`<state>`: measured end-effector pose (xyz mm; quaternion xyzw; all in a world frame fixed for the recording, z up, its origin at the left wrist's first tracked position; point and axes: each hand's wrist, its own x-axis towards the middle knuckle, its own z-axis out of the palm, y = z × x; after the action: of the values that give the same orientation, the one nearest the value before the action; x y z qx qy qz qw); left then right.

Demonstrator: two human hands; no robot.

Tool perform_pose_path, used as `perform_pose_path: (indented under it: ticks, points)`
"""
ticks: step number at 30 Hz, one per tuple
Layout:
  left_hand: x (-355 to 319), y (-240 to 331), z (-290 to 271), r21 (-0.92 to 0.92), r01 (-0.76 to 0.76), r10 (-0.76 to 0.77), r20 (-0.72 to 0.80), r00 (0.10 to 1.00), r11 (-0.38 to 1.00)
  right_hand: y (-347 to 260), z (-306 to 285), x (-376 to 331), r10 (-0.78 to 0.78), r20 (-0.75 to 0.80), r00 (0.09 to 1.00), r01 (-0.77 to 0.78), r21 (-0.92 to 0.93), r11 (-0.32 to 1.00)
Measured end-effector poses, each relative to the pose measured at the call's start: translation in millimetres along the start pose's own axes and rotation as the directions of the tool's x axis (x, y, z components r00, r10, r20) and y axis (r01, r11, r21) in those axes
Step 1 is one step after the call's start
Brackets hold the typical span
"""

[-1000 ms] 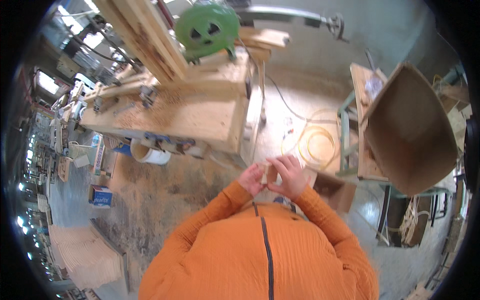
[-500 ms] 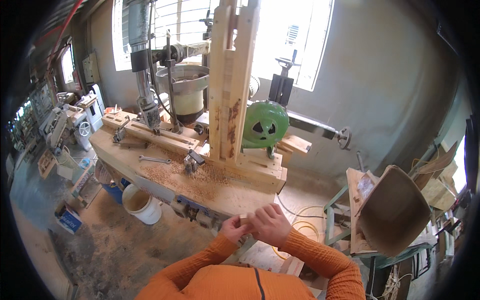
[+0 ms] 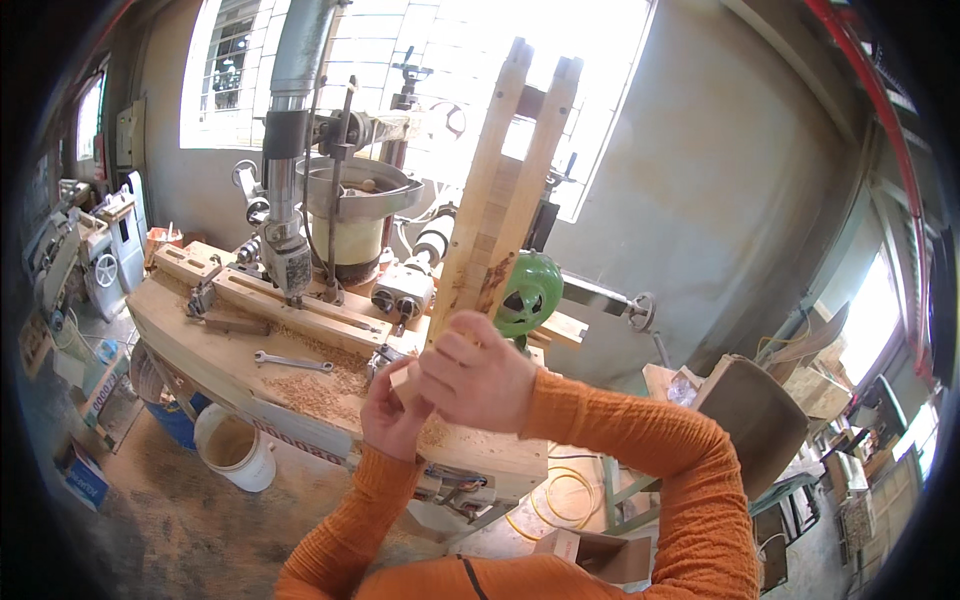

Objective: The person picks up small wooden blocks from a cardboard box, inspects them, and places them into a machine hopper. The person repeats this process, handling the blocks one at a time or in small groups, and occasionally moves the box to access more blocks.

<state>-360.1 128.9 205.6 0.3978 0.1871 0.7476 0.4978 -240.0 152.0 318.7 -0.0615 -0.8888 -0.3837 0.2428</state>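
The left hand (image 3: 391, 428) reaches up from below, wrist nearly upright, its thumb and fingers pinching a small wooden piece (image 3: 404, 381); the right hand (image 3: 480, 375) comes in from the side, knuckles up, fingers curled over that same piece, their tips hidden from me. So both hands are closed on it, held up in front of the worker's body, the piece showing pale between them against the shavings-strewn worktop (image 3: 500, 452); how high it sits over the wood I can't tell. The right sleeve (image 3: 640, 430) runs level to a sharply bent elbow out wide, while the left sleeve (image 3: 345, 515) rises steeply. Just beyond the knuckles stand tall wooden posts (image 3: 485, 215), a green guard (image 3: 530, 293) behind them to the right, so things crowd close on the far side. Leftward on the worktop lies a wrench (image 3: 293, 361), with a drill head (image 3: 288, 250) farther back. The front edge slants down past the left wrist, a white bucket (image 3: 235, 450) below it. Off the right end there's a gap of floor with a coiled yellow hose (image 3: 570, 500), then a big cardboard box (image 3: 755, 410) past the right forearm.
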Motion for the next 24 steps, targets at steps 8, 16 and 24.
perform_pose_path:
  ticks: [8, 16, 24]
  points:
    - [2, 25, -41, 0.125, 0.034, -0.03, -0.032, 0.999, 0.992, 192, -54, 62, 0.227, -0.138, 0.964, -0.265, -0.449, 0.854]
    - [-80, -30, -123, 0.024, 0.449, -0.442, -0.142, 0.886, 0.893, 287, -48, 94, 0.705, -0.157, 0.692, -0.544, -0.756, 0.365]
    - [-116, -40, -149, 0.058, 0.551, -0.552, 0.006, 0.834, 0.833, 286, -36, 112, 0.79, -0.01, 0.614, -0.331, -0.911, 0.245]
